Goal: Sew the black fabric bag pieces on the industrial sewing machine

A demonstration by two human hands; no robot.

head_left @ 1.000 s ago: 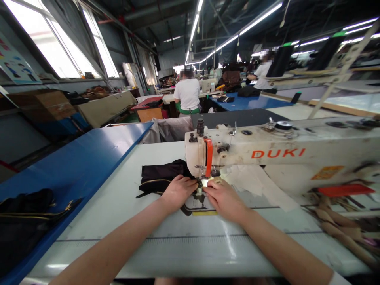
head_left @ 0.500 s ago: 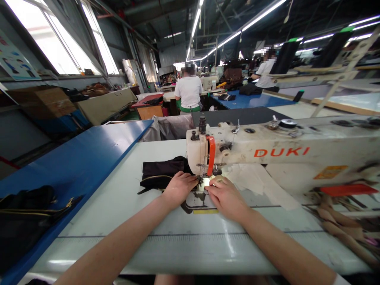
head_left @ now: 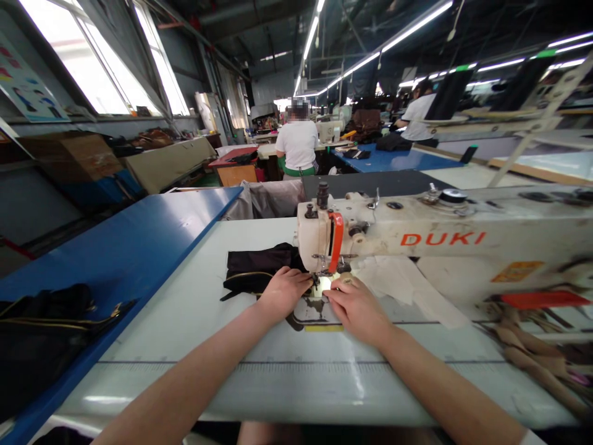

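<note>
At the needle of a white sewing machine (head_left: pixel 440 228), both hands lie close together on either side of the presser foot (head_left: pixel 315 279). My left hand (head_left: pixel 285 293) is closed, its fingers together on the right end of a black zippered pouch (head_left: pixel 248 262) with a gold zip. My right hand (head_left: pixel 359 306) is closed too, thumb and forefinger pinched just right of the foot. What it holds is too small to make out. A piece of white cloth (head_left: pixel 393 281) lies under the machine arm, behind my right hand. The lit needle area (head_left: pixel 324 285) shows between my fingertips.
A blue table (head_left: pixel 171 228) adjoins on the left, bearing another black zippered piece (head_left: pixel 46 334). A ruler strip (head_left: pixel 194 366) crosses the pale worktop near its front. Brown strips (head_left: pixel 528 346) hang at the right. Ahead, a person in a white shirt (head_left: pixel 299 145) sits facing away.
The whole view has shifted slightly, so the machine and hands appear a little farther right. Both hands keep nearly the same place beside the presser foot.
</note>
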